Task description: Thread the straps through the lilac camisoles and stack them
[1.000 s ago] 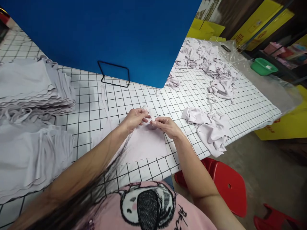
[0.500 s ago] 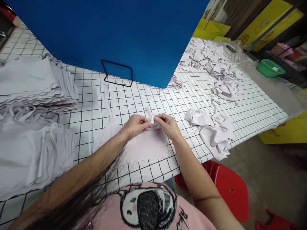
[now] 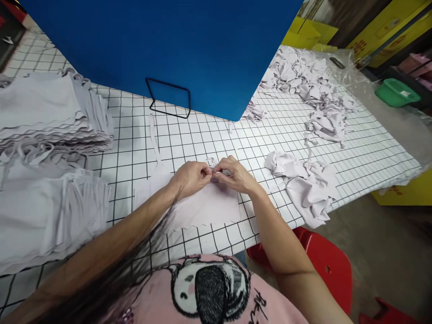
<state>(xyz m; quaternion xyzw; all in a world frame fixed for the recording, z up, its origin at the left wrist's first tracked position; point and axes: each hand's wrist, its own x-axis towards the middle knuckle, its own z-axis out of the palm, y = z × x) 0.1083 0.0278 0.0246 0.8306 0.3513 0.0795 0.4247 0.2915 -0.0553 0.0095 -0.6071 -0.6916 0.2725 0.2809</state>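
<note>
A pale pinkish-white fabric piece (image 3: 205,204) lies flat on the checked table in front of me. At its top edge my left hand (image 3: 192,179) is closed in a pinch on the cloth. Close against it, my right hand (image 3: 234,175) pinches the same edge, fingertips nearly touching the left ones. A small bunched strip (image 3: 211,161) of the cloth shows just beyond the fingers. Exactly what lies between the fingertips is hidden. Another pale cloth piece (image 3: 143,191) lies partly under my left wrist, with a narrow strap (image 3: 155,143) stretching away from it.
Stacked pale garments (image 3: 43,207) fill the left side. A blue board (image 3: 162,49) with a black wire frame (image 3: 189,103) stands ahead. Crumpled fabric pieces (image 3: 307,186) lie right, with a larger heap (image 3: 303,74) behind. A red stool (image 3: 329,265) is below the table's right edge.
Both hands stay at the fabric's top edge. The right fingers have curled in closer to the left ones, and the strip that stood up between them now lies lower. The view has shifted slightly.
</note>
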